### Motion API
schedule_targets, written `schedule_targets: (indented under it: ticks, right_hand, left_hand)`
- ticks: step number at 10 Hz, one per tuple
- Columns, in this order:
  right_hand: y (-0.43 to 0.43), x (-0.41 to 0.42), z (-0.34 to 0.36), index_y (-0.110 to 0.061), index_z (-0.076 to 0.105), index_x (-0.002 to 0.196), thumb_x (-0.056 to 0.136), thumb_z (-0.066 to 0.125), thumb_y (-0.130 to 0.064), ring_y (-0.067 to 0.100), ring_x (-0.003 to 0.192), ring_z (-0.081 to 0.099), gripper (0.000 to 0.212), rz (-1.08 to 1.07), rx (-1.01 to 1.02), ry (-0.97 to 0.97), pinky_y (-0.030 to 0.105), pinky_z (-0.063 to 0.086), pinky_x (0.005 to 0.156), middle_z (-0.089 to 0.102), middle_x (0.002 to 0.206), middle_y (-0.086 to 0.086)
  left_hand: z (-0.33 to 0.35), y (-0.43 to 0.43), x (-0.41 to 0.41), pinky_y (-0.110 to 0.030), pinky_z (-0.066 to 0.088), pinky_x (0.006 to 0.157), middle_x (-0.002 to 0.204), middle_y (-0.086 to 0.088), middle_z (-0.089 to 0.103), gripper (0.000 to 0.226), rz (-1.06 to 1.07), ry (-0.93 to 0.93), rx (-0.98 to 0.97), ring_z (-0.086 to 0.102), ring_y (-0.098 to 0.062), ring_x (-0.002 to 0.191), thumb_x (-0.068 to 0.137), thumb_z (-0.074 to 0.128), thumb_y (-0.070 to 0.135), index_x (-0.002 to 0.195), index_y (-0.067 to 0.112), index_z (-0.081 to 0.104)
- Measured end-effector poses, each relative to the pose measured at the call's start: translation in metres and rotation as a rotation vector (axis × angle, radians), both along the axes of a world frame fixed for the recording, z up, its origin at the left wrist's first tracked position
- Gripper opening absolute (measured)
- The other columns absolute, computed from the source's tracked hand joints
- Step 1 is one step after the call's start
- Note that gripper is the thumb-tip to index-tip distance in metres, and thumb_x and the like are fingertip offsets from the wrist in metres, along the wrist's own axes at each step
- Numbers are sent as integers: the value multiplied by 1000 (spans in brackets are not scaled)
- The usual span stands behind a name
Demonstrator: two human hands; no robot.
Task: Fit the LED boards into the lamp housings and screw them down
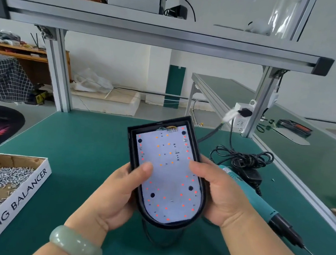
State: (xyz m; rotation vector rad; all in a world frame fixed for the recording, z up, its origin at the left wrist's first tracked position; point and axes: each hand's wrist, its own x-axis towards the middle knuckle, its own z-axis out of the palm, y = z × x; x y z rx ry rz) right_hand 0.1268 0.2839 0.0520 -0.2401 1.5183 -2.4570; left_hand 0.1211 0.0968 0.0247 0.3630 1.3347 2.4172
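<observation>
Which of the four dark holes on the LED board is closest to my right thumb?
The lower-right hole, just below the thumb of the right hand, on the LED board. The other three, at the top corners and lower left, are farther.

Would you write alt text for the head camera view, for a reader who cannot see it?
Left hand and right hand hold a black lamp housing with a white LED board inside, thumbs on it. A box of screws lies left, a screwdriver right.

black lamp housing [192, 138], tilted face-up, square end at 12 o'clock, rounded end at 6. white led board [170, 175] seated inside, dotted with red and orange leds, wires at 12 o'clock.
</observation>
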Motion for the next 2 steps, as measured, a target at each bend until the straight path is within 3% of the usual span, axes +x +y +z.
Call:
schedule_targets:
  ticks: [2]
  right_hand:
    - [58, 26, 31, -16, 78, 81, 62, 59, -16, 26, 66, 71, 27, -351, -5, 84, 38, 58, 53, 75, 84, 13]
  left_hand:
    - [-4, -5, -9, -34, 47, 76, 94, -9, 72, 46, 158, -127, 31, 70, -21, 85, 68, 60, 52, 98, 18, 63]
